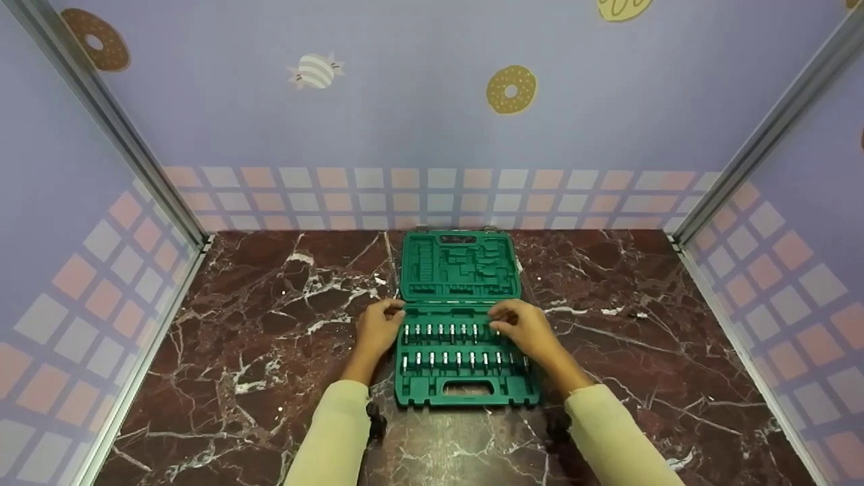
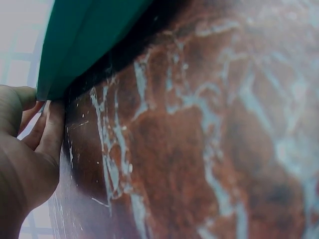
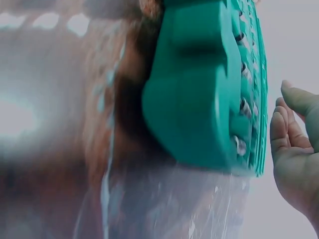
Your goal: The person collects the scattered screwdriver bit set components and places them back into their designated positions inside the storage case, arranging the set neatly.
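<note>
A green plastic tool case (image 1: 462, 398) lies unfolded on the dark red marbled tabletop, its lid (image 1: 460, 294) tilted back at the far side. Two rows of short silver bits (image 1: 452, 331) stand in its near half. My left hand (image 1: 379, 327) is at the case's left edge, near the hinge; thumb and fingertips (image 2: 50, 132) meet the corner in the left wrist view. Over the right end of the back row hovers my right hand (image 1: 526, 327), its fingers loosely bent. The right wrist view shows nothing between thumb and fingers (image 3: 279, 132). Part of that row is hidden beneath it.
The lid holds moulded recesses and stands close to the patterned back wall (image 1: 378, 196). Side walls (image 1: 88, 270) flank the table (image 1: 283, 337). A small dark bit-like speck (image 1: 638, 315) lies on the tabletop to the right.
</note>
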`<state>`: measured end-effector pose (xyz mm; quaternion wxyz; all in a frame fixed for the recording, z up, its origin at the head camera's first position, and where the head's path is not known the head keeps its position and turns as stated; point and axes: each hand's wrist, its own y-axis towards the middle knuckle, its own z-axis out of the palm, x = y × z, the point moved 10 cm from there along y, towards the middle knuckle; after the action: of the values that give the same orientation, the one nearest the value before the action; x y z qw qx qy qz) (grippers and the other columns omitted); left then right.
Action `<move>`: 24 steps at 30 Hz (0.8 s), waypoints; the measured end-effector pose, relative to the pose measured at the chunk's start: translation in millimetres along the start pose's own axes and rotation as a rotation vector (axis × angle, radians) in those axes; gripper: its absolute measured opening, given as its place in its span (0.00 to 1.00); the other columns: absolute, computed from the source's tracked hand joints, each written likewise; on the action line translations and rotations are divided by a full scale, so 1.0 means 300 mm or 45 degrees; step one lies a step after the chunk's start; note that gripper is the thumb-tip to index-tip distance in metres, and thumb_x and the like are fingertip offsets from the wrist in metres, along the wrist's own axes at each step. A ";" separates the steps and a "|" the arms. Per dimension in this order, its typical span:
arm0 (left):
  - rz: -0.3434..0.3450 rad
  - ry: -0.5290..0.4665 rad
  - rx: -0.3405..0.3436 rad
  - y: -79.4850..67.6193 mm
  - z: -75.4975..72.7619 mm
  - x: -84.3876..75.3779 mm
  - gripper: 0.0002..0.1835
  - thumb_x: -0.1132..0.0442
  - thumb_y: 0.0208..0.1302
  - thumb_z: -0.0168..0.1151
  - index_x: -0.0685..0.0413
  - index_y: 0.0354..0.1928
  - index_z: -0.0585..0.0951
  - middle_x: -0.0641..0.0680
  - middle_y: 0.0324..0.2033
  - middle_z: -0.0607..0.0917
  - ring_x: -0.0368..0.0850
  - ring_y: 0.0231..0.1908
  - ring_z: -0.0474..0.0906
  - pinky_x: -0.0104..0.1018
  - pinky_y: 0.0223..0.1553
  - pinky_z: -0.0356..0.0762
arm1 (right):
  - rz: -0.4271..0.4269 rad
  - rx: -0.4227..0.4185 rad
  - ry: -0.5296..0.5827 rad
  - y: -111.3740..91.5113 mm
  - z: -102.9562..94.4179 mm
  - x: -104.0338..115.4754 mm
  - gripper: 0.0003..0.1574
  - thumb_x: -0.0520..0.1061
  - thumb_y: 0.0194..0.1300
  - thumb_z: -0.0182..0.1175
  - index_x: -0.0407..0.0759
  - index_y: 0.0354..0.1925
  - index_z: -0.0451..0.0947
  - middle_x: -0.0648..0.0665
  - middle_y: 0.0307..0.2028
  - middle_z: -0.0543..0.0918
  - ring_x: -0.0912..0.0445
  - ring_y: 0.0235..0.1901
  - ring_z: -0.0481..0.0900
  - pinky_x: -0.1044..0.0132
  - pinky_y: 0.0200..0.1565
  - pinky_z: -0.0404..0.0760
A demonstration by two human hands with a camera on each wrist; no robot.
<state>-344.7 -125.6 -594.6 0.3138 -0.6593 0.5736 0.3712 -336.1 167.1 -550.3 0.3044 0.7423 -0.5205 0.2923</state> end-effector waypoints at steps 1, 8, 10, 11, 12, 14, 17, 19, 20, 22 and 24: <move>-0.001 0.003 -0.001 0.001 0.000 0.000 0.10 0.62 0.72 0.65 0.50 0.51 0.89 0.53 0.42 0.90 0.52 0.46 0.85 0.52 0.50 0.81 | 0.000 -0.005 0.004 -0.006 -0.013 -0.004 0.12 0.38 0.64 0.72 0.42 0.46 0.86 0.45 0.40 0.88 0.53 0.38 0.85 0.58 0.41 0.84; -0.003 0.006 -0.009 0.002 -0.002 -0.002 0.09 0.62 0.72 0.66 0.50 0.50 0.89 0.53 0.43 0.90 0.52 0.47 0.86 0.52 0.51 0.82 | -0.016 -0.093 0.006 -0.058 -0.107 -0.054 0.13 0.37 0.61 0.73 0.42 0.45 0.86 0.45 0.40 0.88 0.54 0.37 0.85 0.65 0.40 0.83; -0.005 0.008 -0.007 0.003 -0.001 -0.003 0.09 0.62 0.72 0.66 0.50 0.50 0.89 0.53 0.43 0.90 0.52 0.47 0.86 0.52 0.51 0.81 | -0.013 -0.121 0.003 -0.074 -0.132 -0.073 0.13 0.36 0.60 0.74 0.42 0.45 0.86 0.44 0.39 0.88 0.54 0.36 0.84 0.65 0.39 0.83; -0.003 0.011 -0.008 0.003 -0.001 -0.004 0.09 0.62 0.72 0.66 0.51 0.50 0.89 0.53 0.43 0.90 0.52 0.46 0.86 0.53 0.51 0.81 | -0.007 -0.135 0.004 -0.082 -0.145 -0.082 0.13 0.36 0.60 0.74 0.42 0.45 0.87 0.44 0.39 0.88 0.54 0.36 0.84 0.65 0.39 0.83; 0.001 0.015 -0.009 0.003 0.000 -0.005 0.09 0.63 0.72 0.66 0.51 0.50 0.89 0.53 0.43 0.90 0.52 0.46 0.86 0.53 0.51 0.81 | -0.004 -0.151 -0.002 -0.089 -0.157 -0.092 0.13 0.36 0.60 0.74 0.42 0.44 0.87 0.44 0.39 0.88 0.54 0.36 0.84 0.64 0.40 0.83; -0.008 0.019 -0.006 0.004 0.001 -0.003 0.09 0.62 0.72 0.66 0.51 0.51 0.89 0.53 0.43 0.90 0.52 0.47 0.86 0.52 0.51 0.81 | -0.004 -0.179 -0.023 -0.105 -0.180 -0.111 0.12 0.35 0.59 0.74 0.41 0.43 0.87 0.43 0.39 0.88 0.53 0.37 0.85 0.61 0.41 0.84; -0.003 0.026 -0.007 0.003 0.001 -0.004 0.10 0.62 0.72 0.66 0.51 0.51 0.89 0.53 0.43 0.90 0.52 0.47 0.86 0.53 0.51 0.81 | 0.012 -0.213 -0.054 -0.129 -0.213 -0.141 0.13 0.35 0.58 0.75 0.40 0.43 0.86 0.43 0.40 0.88 0.52 0.38 0.85 0.57 0.43 0.85; -0.005 0.023 -0.003 0.002 0.001 -0.005 0.10 0.62 0.72 0.66 0.50 0.51 0.89 0.53 0.43 0.90 0.52 0.47 0.86 0.52 0.51 0.81 | 0.020 -0.234 -0.076 -0.145 -0.236 -0.162 0.14 0.35 0.58 0.75 0.40 0.44 0.86 0.43 0.41 0.88 0.49 0.39 0.85 0.57 0.43 0.85; -0.003 0.020 -0.002 0.001 0.000 -0.005 0.10 0.62 0.72 0.66 0.50 0.51 0.89 0.53 0.43 0.90 0.52 0.47 0.86 0.52 0.51 0.81 | 0.028 -0.245 -0.083 -0.154 -0.248 -0.174 0.15 0.35 0.58 0.75 0.40 0.45 0.86 0.43 0.42 0.88 0.48 0.40 0.85 0.56 0.44 0.85; 0.007 0.015 -0.004 -0.002 -0.001 -0.008 0.10 0.62 0.72 0.66 0.50 0.51 0.89 0.53 0.43 0.90 0.52 0.47 0.86 0.52 0.51 0.82 | 0.034 -0.271 -0.102 -0.172 -0.275 -0.196 0.16 0.36 0.59 0.75 0.41 0.46 0.86 0.43 0.43 0.87 0.46 0.42 0.85 0.54 0.46 0.85; 0.012 0.010 -0.007 -0.004 -0.003 -0.010 0.10 0.63 0.72 0.66 0.50 0.51 0.89 0.53 0.43 0.90 0.52 0.47 0.86 0.52 0.51 0.82 | 0.036 -0.301 -0.121 -0.188 -0.302 -0.217 0.17 0.35 0.59 0.75 0.40 0.48 0.86 0.41 0.44 0.86 0.44 0.44 0.85 0.50 0.47 0.85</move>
<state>-343.7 -124.7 -591.5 0.3082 -0.6589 0.5768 0.3716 -311.8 289.7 -549.0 0.3606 0.7069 -0.5754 0.1977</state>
